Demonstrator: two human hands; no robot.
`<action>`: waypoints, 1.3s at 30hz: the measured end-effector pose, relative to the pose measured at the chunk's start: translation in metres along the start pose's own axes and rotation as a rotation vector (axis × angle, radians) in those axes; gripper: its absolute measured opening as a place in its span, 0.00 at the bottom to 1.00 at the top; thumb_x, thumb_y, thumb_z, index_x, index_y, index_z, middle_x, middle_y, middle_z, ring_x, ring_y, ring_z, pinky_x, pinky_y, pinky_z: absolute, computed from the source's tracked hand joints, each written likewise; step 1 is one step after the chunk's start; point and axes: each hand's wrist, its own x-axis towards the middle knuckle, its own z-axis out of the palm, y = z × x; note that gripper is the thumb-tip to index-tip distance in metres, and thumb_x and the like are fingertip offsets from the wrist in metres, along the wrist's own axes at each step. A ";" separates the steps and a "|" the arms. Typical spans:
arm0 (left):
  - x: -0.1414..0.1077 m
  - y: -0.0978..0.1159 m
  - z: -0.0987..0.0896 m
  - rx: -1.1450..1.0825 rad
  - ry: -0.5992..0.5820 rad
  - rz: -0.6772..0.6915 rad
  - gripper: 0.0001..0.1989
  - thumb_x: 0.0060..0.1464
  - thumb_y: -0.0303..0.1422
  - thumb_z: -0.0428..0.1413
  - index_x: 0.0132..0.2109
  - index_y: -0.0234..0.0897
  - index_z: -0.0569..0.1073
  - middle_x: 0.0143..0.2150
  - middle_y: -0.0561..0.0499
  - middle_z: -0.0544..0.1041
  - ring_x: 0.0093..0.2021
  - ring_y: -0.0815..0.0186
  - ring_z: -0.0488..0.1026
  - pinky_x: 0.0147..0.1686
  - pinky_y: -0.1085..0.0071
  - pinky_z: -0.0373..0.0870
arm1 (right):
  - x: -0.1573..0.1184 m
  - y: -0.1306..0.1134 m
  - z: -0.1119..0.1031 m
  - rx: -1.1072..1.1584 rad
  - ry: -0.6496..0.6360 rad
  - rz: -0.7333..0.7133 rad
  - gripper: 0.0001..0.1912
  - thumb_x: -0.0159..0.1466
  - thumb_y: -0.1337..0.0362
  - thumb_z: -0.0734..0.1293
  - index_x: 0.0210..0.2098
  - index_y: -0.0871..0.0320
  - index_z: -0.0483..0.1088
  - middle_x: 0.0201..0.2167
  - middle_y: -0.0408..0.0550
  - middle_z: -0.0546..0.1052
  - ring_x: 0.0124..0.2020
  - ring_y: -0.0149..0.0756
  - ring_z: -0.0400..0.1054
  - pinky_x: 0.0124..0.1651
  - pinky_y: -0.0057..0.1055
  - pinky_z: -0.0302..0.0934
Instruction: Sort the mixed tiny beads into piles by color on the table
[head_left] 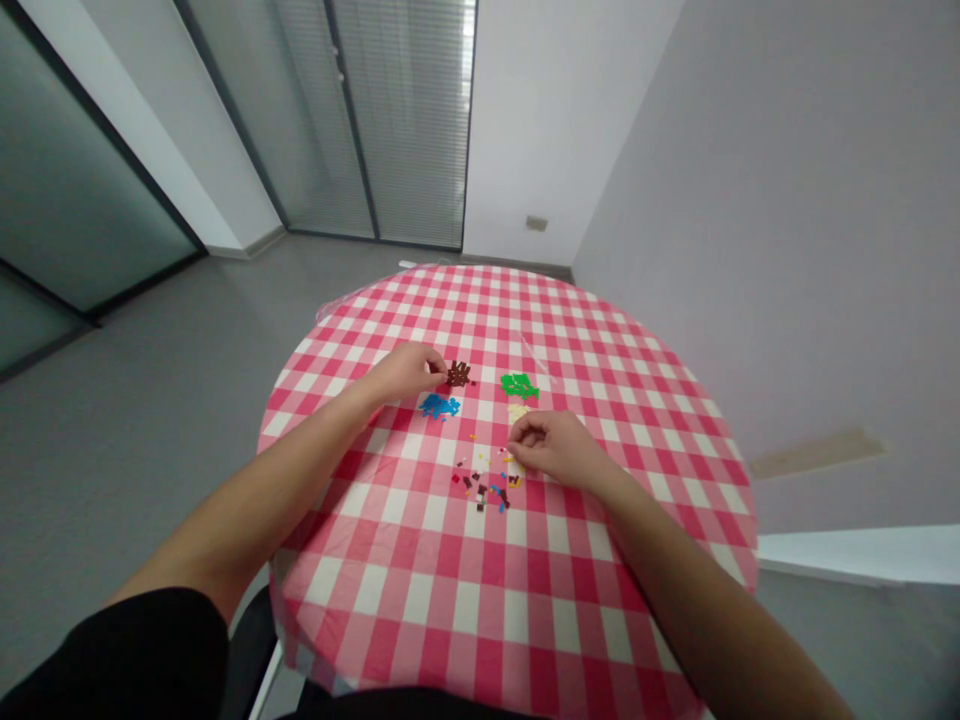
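The left hand [409, 371] is holding its fingers [433, 381] nearly together beside the brown pieces [458, 375], the right hand [556, 448] likewise at the far edge of the mixed pieces [482, 489]; I cannot tell whether either is gripping anything. Blue pieces [438, 406] and green pieces [519, 386] are lying in separate heaps on the bench [420, 560], apparently keeping colours apart. The green pieces are stretching longest left to right; the mixed pieces are pointing every way.

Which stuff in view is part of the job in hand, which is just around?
In the job:
- brown pile, at the left hand
- blue pile
- green pile
- mixed loose pieces, near the right hand

Just around:
- wall plate
- glass panels
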 end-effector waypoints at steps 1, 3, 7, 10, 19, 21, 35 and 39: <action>-0.003 0.006 0.000 -0.028 -0.008 0.037 0.10 0.52 0.32 0.56 0.34 0.38 0.82 0.30 0.49 0.80 0.29 0.67 0.71 0.30 0.71 0.61 | 0.001 0.001 0.001 0.074 0.031 0.008 0.03 0.56 0.64 0.69 0.30 0.58 0.74 0.25 0.47 0.79 0.26 0.35 0.73 0.29 0.30 0.64; -0.008 0.018 0.003 -0.101 -0.033 0.114 0.08 0.52 0.31 0.57 0.34 0.38 0.82 0.33 0.49 0.81 0.32 0.67 0.72 0.33 0.71 0.63 | 0.002 0.002 0.003 0.217 0.087 0.018 0.07 0.57 0.60 0.71 0.31 0.58 0.75 0.26 0.48 0.79 0.27 0.36 0.73 0.30 0.31 0.66; -0.020 0.042 0.014 -0.205 -0.051 0.310 0.07 0.53 0.30 0.57 0.35 0.37 0.80 0.36 0.48 0.81 0.35 0.67 0.74 0.38 0.70 0.67 | 0.005 0.003 0.007 0.520 0.133 0.057 0.15 0.55 0.55 0.74 0.34 0.59 0.73 0.25 0.46 0.78 0.27 0.35 0.73 0.32 0.33 0.69; -0.026 0.056 0.023 -0.246 -0.049 0.420 0.06 0.55 0.30 0.57 0.37 0.38 0.80 0.36 0.49 0.80 0.36 0.67 0.74 0.39 0.70 0.67 | 0.006 0.001 0.009 0.657 0.150 0.075 0.19 0.52 0.54 0.77 0.34 0.58 0.69 0.27 0.45 0.77 0.28 0.34 0.74 0.34 0.32 0.70; -0.029 0.069 0.032 -0.240 -0.087 0.447 0.05 0.57 0.29 0.58 0.36 0.38 0.80 0.34 0.49 0.79 0.36 0.66 0.74 0.38 0.70 0.66 | 0.007 0.003 0.008 0.701 0.083 0.019 0.28 0.52 0.50 0.78 0.32 0.53 0.57 0.26 0.42 0.77 0.29 0.36 0.77 0.32 0.32 0.72; -0.029 0.069 0.033 -0.234 -0.091 0.456 0.06 0.57 0.28 0.58 0.37 0.38 0.80 0.34 0.49 0.79 0.36 0.67 0.74 0.38 0.71 0.66 | 0.007 0.005 0.009 0.681 0.072 0.011 0.27 0.53 0.50 0.78 0.32 0.54 0.57 0.26 0.42 0.78 0.29 0.37 0.77 0.31 0.32 0.71; -0.032 0.072 0.030 -0.198 -0.147 0.450 0.08 0.58 0.28 0.56 0.37 0.39 0.82 0.34 0.49 0.80 0.35 0.66 0.74 0.37 0.70 0.66 | 0.007 0.007 0.012 0.649 0.046 0.041 0.27 0.53 0.49 0.78 0.30 0.54 0.56 0.24 0.41 0.77 0.28 0.37 0.77 0.30 0.32 0.71; -0.032 0.071 0.031 -0.188 -0.111 0.438 0.08 0.56 0.28 0.57 0.37 0.38 0.82 0.34 0.49 0.80 0.35 0.66 0.74 0.37 0.70 0.66 | 0.007 0.005 0.013 0.652 0.046 0.023 0.27 0.53 0.48 0.77 0.30 0.54 0.57 0.24 0.43 0.77 0.29 0.37 0.77 0.32 0.32 0.72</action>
